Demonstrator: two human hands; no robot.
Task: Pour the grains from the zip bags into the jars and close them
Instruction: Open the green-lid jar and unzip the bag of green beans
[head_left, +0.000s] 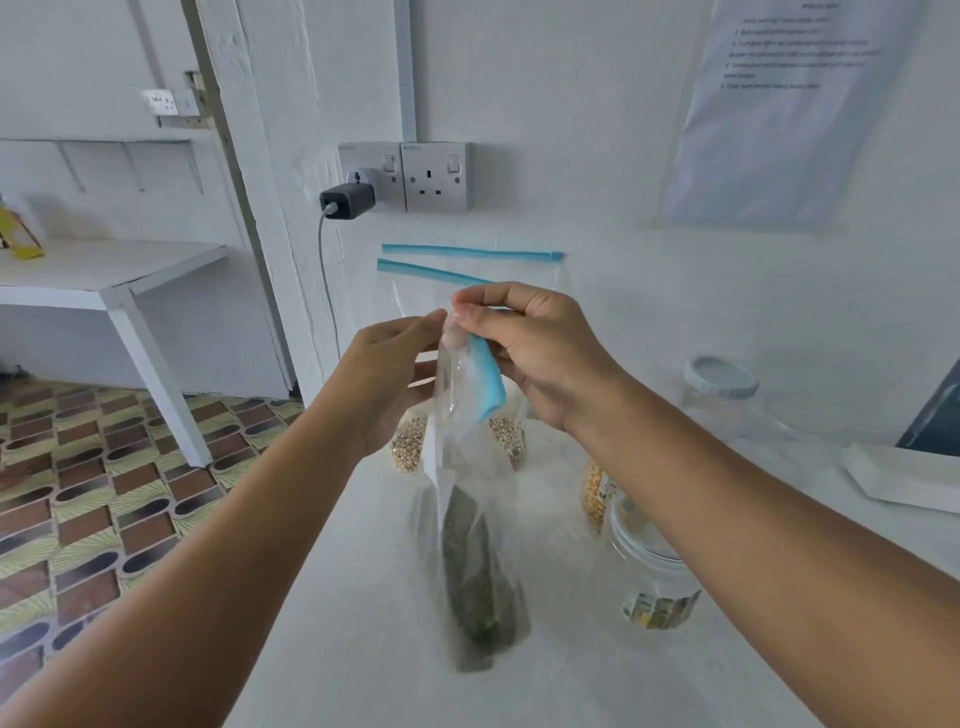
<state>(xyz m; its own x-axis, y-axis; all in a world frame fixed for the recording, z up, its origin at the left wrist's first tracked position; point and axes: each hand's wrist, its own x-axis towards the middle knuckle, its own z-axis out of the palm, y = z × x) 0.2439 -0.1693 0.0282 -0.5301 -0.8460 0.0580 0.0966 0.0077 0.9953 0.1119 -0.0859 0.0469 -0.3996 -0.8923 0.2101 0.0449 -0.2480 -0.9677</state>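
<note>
The left hand (387, 366) pinches one side of the green-grain zip bag (475, 545), which hangs in the middle. The right hand (535, 353) pinches its blue zip top. An open jar (652, 566) stands at 4 o'clock from the bag.

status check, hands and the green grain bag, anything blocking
Left hand and right hand both pinching top of green grain bag, held upright over the counter. Open jar right of it. Nothing blocking.

Both hands raised, left (387, 371) and right (530, 353), fingertips pinched together.
</note>
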